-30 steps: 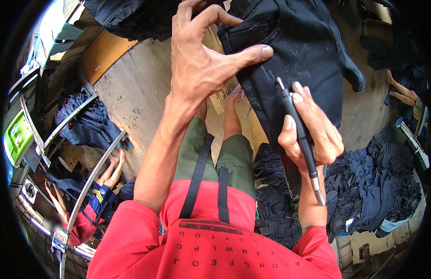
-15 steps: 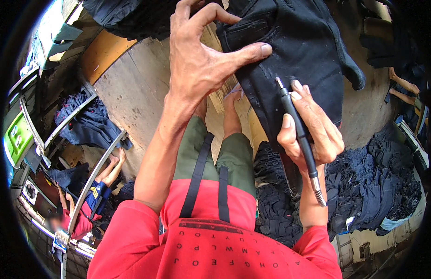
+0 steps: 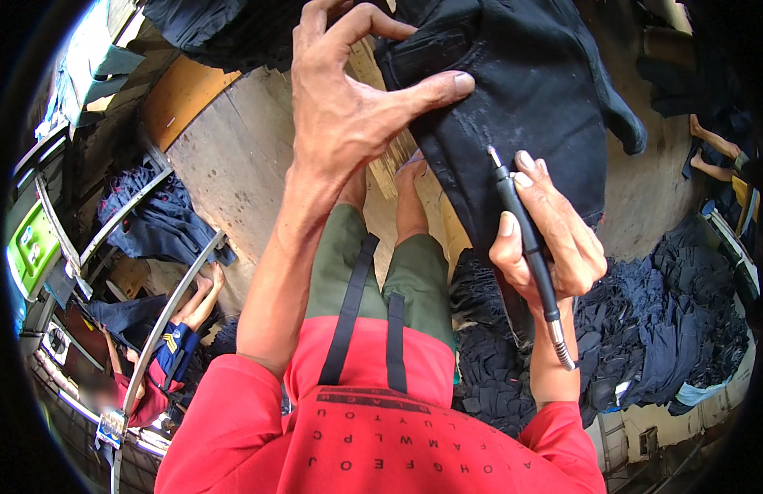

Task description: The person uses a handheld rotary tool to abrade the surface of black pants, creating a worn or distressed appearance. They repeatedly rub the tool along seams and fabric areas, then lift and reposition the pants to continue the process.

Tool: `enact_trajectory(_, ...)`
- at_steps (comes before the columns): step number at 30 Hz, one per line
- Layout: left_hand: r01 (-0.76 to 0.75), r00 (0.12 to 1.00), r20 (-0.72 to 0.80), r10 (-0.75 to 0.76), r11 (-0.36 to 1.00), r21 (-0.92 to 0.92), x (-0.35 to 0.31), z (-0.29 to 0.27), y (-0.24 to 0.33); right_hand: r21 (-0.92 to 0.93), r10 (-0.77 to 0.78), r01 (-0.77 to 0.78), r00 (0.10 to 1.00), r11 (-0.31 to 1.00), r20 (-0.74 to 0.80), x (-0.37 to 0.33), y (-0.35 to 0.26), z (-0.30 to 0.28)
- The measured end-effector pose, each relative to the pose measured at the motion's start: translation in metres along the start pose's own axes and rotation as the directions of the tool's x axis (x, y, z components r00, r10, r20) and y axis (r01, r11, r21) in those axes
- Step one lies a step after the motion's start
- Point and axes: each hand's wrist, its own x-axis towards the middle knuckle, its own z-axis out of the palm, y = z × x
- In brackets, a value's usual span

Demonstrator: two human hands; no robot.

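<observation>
The black garment (image 3: 546,90) lies under the left hand (image 3: 344,115), whose thumb and forefinger are spread; likely soft and limp, best steadied near its pocket (image 3: 435,59). The right hand's (image 3: 556,239) fingers grasp a pen-like tool (image 3: 523,222), probably light, stiff, best held mid-barrel.

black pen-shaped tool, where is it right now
In the head view, right of centre: the black pen-shaped tool is in the right hand, tip over the dark garment, right of the left hand.
</observation>
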Motion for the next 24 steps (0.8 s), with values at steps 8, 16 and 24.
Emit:
enact_trajectory(8, -0.072, 0.994, -0.067, 0.083, 0.985, 0.155, 0.005, 0.009, 0.015, 0.043, 0.125, -0.123, 0.991, 0.991, -0.053, -0.025, 0.005, -0.015)
enact_trajectory(16, -0.399, 0.886, -0.070, 0.458, 0.831, 0.388, 0.073, 0.034, 0.010, 0.143, 0.136, -0.119, 0.983, 0.983, -0.119, -0.031, 0.020, -0.024)
enact_trajectory(24, -0.590, 0.800, -0.005, 0.600, 0.788, 0.175, 0.031, -0.010, 0.047, 0.127, -0.005, 0.022, 0.992, 0.992, -0.126, -0.040, 0.016, -0.030)
